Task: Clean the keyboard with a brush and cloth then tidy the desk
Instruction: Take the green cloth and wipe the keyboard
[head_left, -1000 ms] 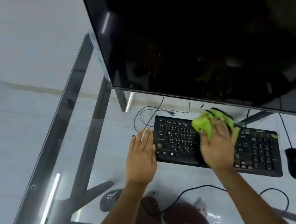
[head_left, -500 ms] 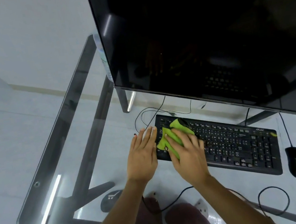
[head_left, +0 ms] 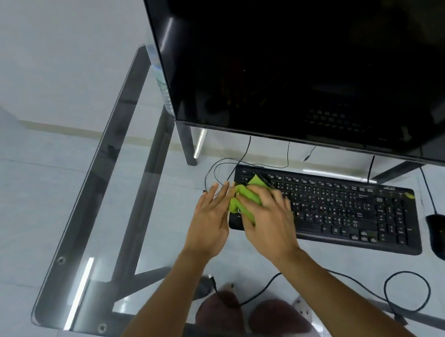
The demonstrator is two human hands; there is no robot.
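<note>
Head camera looks steeply down, close over desk (head_left: 88, 248).

No readable text

The black keyboard (head_left: 338, 205) bears pale key legends and a mark at its far right corner, all too blurred to read.

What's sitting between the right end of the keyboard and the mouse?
Nothing: in the head view only a narrow strip of bare glass desk separates the keyboard from the mouse. The mouse's cable runs back toward the monitor, not across the gap.
</note>
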